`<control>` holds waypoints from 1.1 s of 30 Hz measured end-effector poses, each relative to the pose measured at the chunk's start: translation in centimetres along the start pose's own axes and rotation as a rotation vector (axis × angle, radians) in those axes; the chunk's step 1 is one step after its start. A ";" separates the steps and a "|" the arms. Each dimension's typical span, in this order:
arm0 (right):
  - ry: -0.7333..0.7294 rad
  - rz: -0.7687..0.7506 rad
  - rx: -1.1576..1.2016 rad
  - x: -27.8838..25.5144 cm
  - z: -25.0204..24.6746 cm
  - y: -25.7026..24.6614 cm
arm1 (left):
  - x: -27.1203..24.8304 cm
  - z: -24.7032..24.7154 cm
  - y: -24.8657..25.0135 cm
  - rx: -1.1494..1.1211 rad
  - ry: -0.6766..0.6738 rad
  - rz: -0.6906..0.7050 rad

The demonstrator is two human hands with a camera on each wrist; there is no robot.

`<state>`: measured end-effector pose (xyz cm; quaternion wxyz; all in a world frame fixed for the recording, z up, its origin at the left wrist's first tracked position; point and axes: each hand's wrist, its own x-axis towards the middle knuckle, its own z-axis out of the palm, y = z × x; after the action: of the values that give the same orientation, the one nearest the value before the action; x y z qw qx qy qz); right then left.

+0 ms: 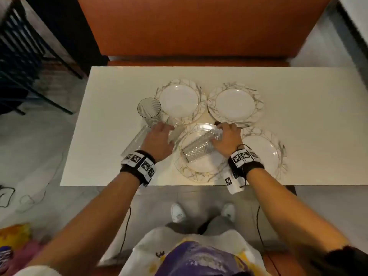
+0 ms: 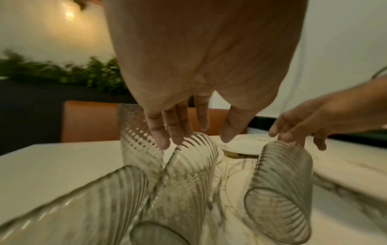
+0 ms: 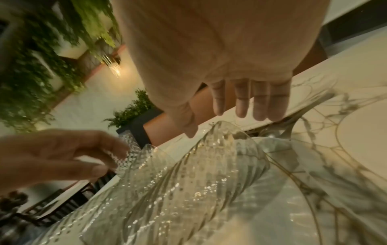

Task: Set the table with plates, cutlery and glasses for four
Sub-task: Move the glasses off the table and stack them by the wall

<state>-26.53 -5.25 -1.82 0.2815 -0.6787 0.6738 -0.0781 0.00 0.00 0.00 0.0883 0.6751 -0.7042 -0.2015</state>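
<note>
Four marble-rimmed plates sit on the white table (image 1: 111, 92): two far ones (image 1: 179, 101) (image 1: 235, 104), a near one (image 1: 199, 166) and a right one (image 1: 260, 152). One ribbed glass (image 1: 149, 110) stands upright at the left. Another glass (image 1: 199, 149) lies on its side across the near plate; my right hand (image 1: 227, 134) (image 3: 222, 122) hangs over its far end, fingers straight, fingertips touching it. My left hand (image 1: 161, 136) (image 2: 194, 137) hovers with straight fingers just above a second lying glass (image 2: 194, 159). A third lying glass (image 1: 135, 142) rests beside my left wrist.
An orange bench (image 1: 199, 26) runs behind the table's far edge. A black chair frame (image 1: 23, 56) stands at the far left. A dark, thin item (image 1: 217, 122) pokes out between the plates past my right fingertips. The table's left and right ends are bare.
</note>
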 end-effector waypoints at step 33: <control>-0.015 0.257 0.439 2.2 -9.1 3.0 | 7.2 -1.5 11.4 0.039 0.062 -0.076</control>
<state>-33.40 -9.66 3.70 0.4345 -0.5107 0.7195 -0.1809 -10.41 -7.26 4.85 0.0891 0.7090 -0.6786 -0.1699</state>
